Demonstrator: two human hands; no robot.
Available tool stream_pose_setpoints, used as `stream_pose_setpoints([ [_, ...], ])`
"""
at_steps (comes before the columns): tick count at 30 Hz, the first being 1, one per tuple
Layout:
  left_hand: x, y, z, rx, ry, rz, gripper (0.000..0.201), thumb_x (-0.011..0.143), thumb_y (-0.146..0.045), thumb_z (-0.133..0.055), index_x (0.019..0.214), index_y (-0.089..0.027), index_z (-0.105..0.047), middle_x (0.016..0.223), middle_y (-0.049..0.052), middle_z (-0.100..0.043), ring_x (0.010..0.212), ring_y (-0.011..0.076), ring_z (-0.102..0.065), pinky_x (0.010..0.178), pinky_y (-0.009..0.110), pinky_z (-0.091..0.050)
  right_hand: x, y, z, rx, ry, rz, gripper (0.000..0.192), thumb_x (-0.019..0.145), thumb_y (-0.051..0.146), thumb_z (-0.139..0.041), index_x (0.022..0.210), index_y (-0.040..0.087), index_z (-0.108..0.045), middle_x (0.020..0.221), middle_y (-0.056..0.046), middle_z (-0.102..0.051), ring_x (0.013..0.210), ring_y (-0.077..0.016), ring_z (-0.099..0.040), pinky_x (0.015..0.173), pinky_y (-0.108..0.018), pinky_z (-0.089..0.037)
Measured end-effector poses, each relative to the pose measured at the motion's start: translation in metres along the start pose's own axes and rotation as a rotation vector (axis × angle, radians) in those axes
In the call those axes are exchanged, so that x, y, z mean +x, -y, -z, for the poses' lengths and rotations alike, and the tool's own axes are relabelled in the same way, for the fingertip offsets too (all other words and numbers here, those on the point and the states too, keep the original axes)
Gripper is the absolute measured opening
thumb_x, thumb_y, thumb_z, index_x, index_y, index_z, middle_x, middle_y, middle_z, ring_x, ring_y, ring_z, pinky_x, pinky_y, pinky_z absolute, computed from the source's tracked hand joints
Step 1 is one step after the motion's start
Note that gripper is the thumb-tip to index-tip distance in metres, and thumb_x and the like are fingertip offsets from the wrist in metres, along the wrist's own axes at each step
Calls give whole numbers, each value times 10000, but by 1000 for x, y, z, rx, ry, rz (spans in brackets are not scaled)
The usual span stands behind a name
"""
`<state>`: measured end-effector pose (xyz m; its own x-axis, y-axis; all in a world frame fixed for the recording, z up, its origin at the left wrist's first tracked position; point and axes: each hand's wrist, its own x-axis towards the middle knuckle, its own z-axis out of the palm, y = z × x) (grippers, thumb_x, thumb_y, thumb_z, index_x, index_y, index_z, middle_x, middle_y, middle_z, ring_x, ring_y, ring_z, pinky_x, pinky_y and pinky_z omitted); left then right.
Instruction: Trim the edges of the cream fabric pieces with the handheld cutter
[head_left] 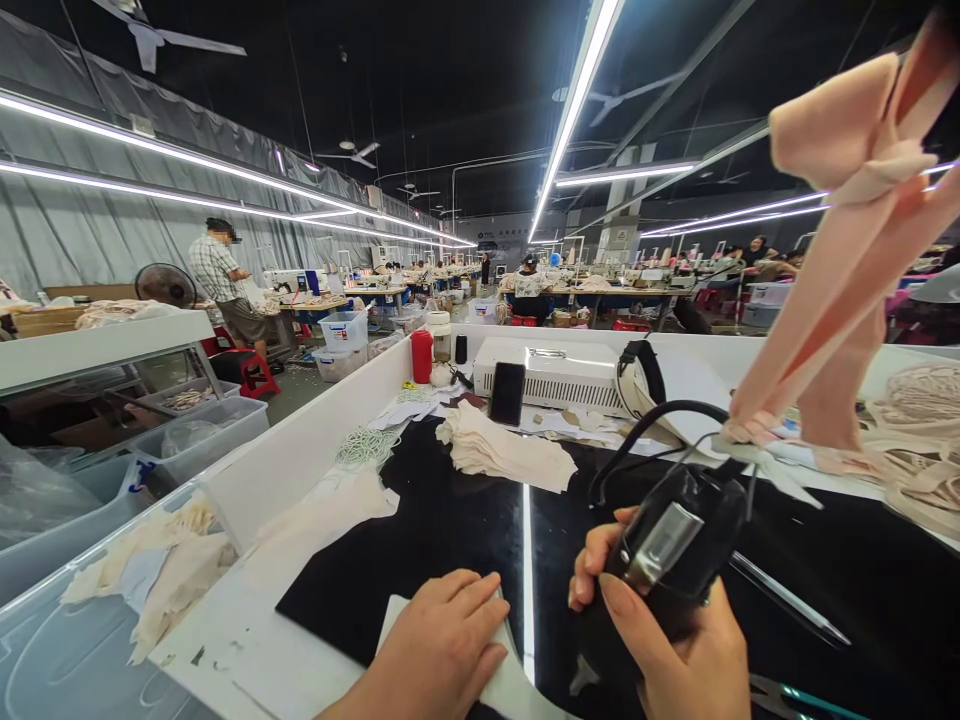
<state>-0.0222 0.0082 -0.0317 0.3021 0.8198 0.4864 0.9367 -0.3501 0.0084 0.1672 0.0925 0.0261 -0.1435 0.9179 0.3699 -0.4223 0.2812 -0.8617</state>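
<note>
Fluorescent strips lit the sewing hall; on the black counter (450,520), the left hand (442,650) lay flat on a white fabric piece (517,690); the right hand (675,650) was clamped around a black corded tool (675,545), near a cream fabric stack (502,452).

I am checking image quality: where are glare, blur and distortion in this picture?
Head view: ceiling light strip glares and mirrors as a white streak on the black tabletop; the pink fabric hanging close at right is blurred; the wide lens bends edges; both hands look sharp.
</note>
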Motion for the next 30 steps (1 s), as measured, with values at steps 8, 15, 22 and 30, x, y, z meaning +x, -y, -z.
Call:
stream_pose_setpoints([
  [8,4,-18,24,-90,-101,-57,272,1150,-222,-418,1219,-157,-673,1160,56,-771,1104,192,-711,1008,337,-588,5,7,2,-30,66,90,353,897,367,-825,1145,294,-584,837,28,-688,632,-149,-663,615,-307,-577],
  [15,-3,-33,21,-164,-108,-214,192,1112,-144,-486,1139,-130,-675,999,41,-747,950,194,-702,906,334,-582,4,13,4,-1,74,78,382,879,303,-830,1165,297,-577,849,35,-679,632,-146,-657,592,-304,-580],
  [22,1,-43,18,-145,-76,-248,175,1120,-211,-519,1160,-139,-674,996,47,-737,980,191,-700,946,328,-577,2,15,11,12,119,86,370,908,302,-811,1193,305,-576,872,36,-674,638,-146,-661,596,-307,-582],
  [30,3,-44,12,-128,-13,-256,217,1115,-312,-557,1213,-151,-664,1046,48,-714,1032,202,-679,1007,341,-553,-4,14,12,15,126,69,384,907,327,-821,1190,310,-562,874,37,-670,649,-148,-664,608,-312,-592],
])
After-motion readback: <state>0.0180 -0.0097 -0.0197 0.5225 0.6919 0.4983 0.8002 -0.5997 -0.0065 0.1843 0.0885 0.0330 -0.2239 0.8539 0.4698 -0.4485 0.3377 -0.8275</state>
